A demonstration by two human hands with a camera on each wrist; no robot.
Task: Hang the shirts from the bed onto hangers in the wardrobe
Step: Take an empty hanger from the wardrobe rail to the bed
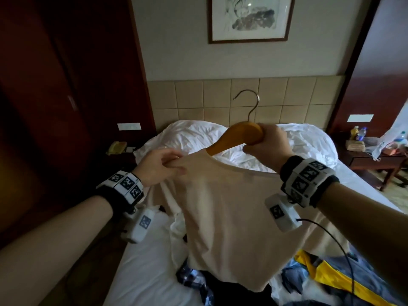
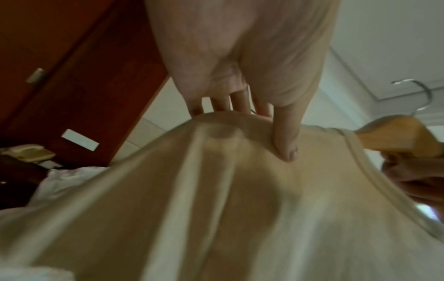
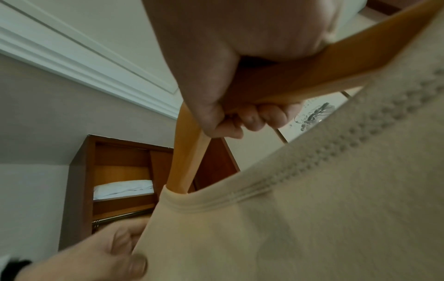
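I hold a beige shirt (image 1: 225,206) up over the bed (image 1: 145,268). A wooden hanger (image 1: 238,135) with a metal hook (image 1: 249,104) has its left arm pushed in through the collar (image 3: 216,201). My right hand (image 1: 265,142) grips the hanger's (image 3: 312,76) middle. My left hand (image 1: 163,166) pinches the shirt's (image 2: 216,199) left shoulder, thumb (image 2: 286,140) on the front and fingers behind the fold. In the right wrist view the left hand (image 3: 115,252) shows at the lower left, holding the cloth (image 3: 300,218).
More clothes, checked (image 1: 192,281), dark and yellow (image 1: 331,277), lie on the bed's near end. White pillows (image 1: 194,133) lie by the padded headboard (image 1: 220,100). The dark wooden wardrobe (image 1: 55,85) stands at left; its open section with a rail (image 3: 120,216) shows in the right wrist view. A nightstand (image 1: 373,155) carries bottles.
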